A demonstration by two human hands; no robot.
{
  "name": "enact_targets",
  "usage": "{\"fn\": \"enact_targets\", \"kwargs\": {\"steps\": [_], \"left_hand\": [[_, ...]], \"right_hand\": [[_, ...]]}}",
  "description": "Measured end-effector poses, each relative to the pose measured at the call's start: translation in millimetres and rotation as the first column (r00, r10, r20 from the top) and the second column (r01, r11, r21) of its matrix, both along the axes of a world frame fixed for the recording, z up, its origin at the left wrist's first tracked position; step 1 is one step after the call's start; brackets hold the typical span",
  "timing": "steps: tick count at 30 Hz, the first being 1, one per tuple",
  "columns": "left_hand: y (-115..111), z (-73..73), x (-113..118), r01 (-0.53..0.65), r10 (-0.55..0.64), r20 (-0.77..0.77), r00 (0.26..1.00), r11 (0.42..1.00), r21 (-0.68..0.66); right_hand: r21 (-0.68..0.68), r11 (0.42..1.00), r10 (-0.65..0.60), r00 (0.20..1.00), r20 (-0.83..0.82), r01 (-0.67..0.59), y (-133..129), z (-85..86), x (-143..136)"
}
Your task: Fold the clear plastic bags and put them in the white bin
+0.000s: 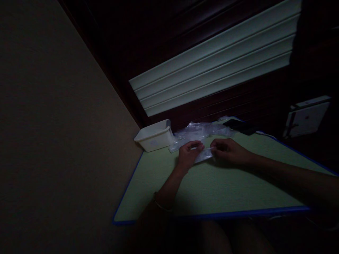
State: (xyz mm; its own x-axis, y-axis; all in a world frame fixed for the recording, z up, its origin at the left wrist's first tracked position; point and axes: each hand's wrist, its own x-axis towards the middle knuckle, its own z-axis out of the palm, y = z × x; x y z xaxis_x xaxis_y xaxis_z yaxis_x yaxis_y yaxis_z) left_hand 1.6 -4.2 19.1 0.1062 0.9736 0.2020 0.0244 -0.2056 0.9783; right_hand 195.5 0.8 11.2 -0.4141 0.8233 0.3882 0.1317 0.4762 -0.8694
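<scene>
Forearms [278, 171] cross the blue edge [212, 215], both hands [187, 155] [228, 151] pinching plastic [204, 155] well inside.

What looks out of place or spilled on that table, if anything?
Nothing plainly wrong stands out. The untidiest spot is the crumpled clear plastic heaped loosely along the far side of the table, right of the white bin. No spill shows; dim light could hide small damage to the held plastic strip.
</scene>
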Motion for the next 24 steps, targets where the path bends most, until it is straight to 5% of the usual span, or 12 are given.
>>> {"fn": "enact_targets", "kwargs": {"steps": [3, 5, 11, 16, 24], "left_hand": [[-4, -4.5, 2, 0.078, -0.079, -0.247, 0.966, 0.997, -0.017], [-6, -7.7, 5, 0.106, -0.112, -0.276, 0.954, 0.994, -0.039], [-3, -11.2, 10, 0.116, -0.125, -0.108, 0.986, 0.990, -0.082], [0, -13.1, 12, 0.024, -0.020, 0.049, 0.999, 0.996, -0.088], [7, -23.6, 16, -0.018, 0.033, 0.196, 0.980, 0.997, -0.078]], "right_hand": [[0.113, 0.993, 0.013, 0.993, 0.120, -0.027, 1, -0.3, 4], [0.134, 0.990, 0.032, 0.989, 0.141, -0.051, 1, -0.9, 4], [0.069, 0.998, -0.004, 1.000, -0.004, 0.004, 7, -4.9, 2], [-0.091, 0.995, -0.068, 0.977, -0.201, 0.051, 7, 0.2, -4], [-0.166, 0.974, -0.188, 0.956, -0.227, 0.152, 7, 1.3, -14]]}}
